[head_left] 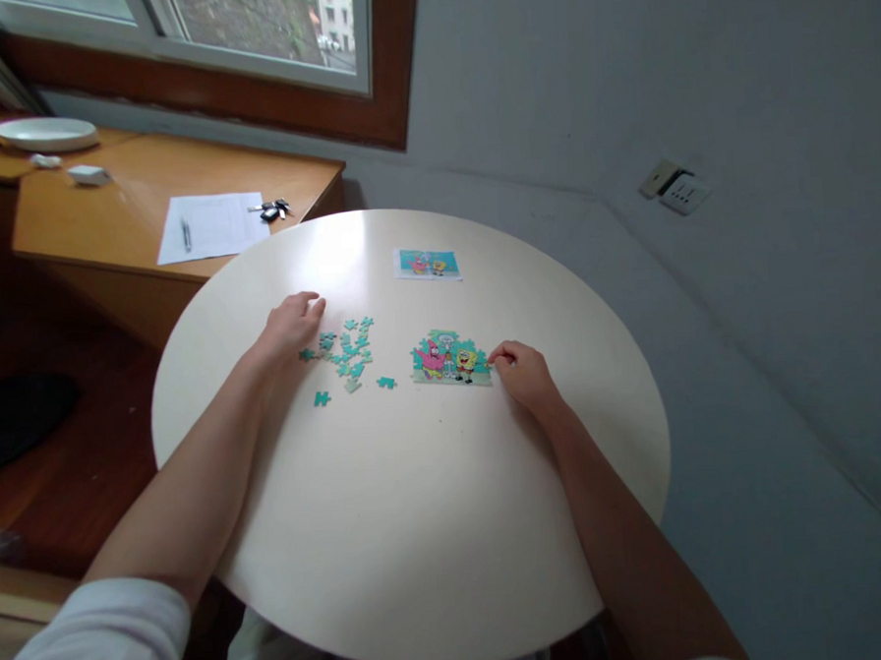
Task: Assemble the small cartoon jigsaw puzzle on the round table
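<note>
Puzzle [450,359] partly joined, loose pieces [347,353] unplaced — left hand [291,325] grip apart on them, right hand [523,370] grip pinched together at puzzle edge.

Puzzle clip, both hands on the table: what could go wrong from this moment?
1. The right hand is at the right edge of the part-built puzzle. A push on the smooth table might slide it or split joined pieces.
2. The left hand rests at the loose pieces. A careless sweep could scatter them, and the two stray pieces nearer the person could be knocked further away.
</note>
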### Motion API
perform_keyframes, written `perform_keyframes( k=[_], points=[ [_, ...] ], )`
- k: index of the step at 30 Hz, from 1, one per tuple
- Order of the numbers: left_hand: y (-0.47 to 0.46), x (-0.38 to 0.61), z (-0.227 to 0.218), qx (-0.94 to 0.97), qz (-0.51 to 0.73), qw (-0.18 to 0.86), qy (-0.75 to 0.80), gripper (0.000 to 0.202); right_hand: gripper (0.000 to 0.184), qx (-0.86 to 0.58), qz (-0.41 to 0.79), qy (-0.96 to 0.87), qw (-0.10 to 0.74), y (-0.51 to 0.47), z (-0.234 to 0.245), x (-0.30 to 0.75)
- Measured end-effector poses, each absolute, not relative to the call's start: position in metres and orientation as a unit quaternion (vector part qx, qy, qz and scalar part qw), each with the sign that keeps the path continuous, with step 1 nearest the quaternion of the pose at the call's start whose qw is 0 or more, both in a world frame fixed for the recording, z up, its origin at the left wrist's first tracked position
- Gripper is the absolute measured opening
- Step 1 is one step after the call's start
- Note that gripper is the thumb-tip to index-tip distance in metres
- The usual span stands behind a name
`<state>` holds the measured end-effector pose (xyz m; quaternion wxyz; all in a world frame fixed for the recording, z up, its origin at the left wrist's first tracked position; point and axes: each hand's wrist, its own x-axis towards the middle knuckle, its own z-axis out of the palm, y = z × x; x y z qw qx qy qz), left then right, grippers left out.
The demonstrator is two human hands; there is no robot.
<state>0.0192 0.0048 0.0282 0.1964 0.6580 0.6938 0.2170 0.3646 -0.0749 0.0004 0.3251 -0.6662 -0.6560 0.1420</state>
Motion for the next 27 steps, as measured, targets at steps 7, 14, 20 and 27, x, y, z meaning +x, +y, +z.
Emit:
perform_keyframes(
  k=[7, 14, 20, 27],
  points=[
    [0.0, 0.021, 0.022, 0.721, 0.203, 0.239, 0.618, 0.057, 0.019, -0.668, 0.146, -0.654, 0.324, -0.074, 0.002, 0.364],
    [-0.006, 0.023, 0.025, 0.821, 0.178, 0.267, 0.472, 0.046, 0.019, -0.671, 0.147, -0.651, 0.322, -0.074, 0.002, 0.364],
    [-0.007, 0.03, 0.026, 0.854, 0.109, 0.244, 0.446, 0.029, 0.019, -0.672, 0.148, -0.651, 0.32, -0.075, 0.003, 0.363],
    [-0.011, 0.031, 0.034, 0.858, 0.073, 0.245, 0.446, 0.028, 0.019, -0.673, 0.149, -0.653, 0.313, -0.074, 0.004, 0.363]
  ],
)
